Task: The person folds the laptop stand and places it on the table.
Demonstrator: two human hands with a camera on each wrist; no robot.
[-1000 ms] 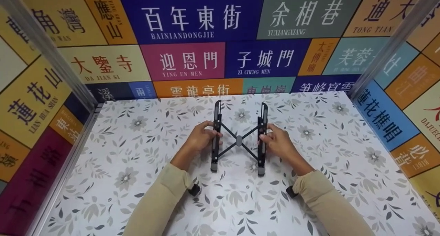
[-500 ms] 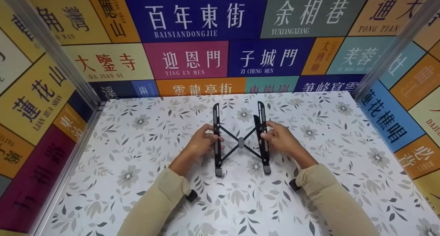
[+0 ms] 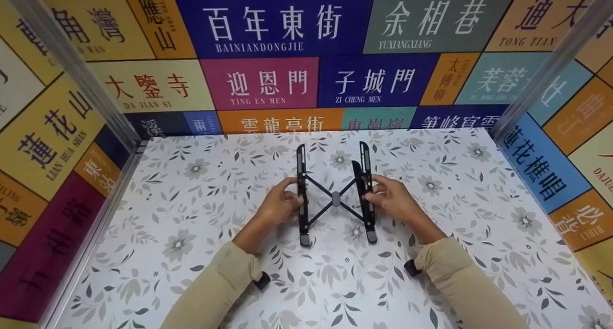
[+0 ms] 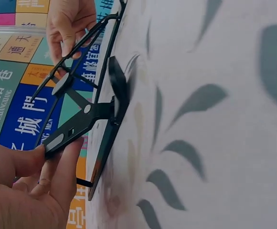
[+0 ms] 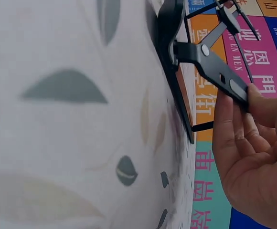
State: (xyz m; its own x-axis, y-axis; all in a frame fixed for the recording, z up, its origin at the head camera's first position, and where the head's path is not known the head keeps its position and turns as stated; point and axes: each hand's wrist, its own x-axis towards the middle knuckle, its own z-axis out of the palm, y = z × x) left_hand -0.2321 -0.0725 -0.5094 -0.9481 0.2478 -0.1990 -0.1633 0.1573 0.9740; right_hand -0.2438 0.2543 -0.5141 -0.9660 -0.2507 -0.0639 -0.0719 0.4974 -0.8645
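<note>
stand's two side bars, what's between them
Crossed struts joined at a grey hub lie between the left bar and right bar, in the head view.

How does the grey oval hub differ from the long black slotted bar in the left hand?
The grey oval hub is compact; the black slotted bar is long. The hub sits where black rods cross, the bar along one side. The left hand pinches the bar; no hand touches the hub. Both belong to one frame.

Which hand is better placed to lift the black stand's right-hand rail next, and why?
Probably the right hand: it pinches the right-hand rail, so it needs no reach. The left hand pinches the left-hand rail, on the far side of the grey hub.
</note>
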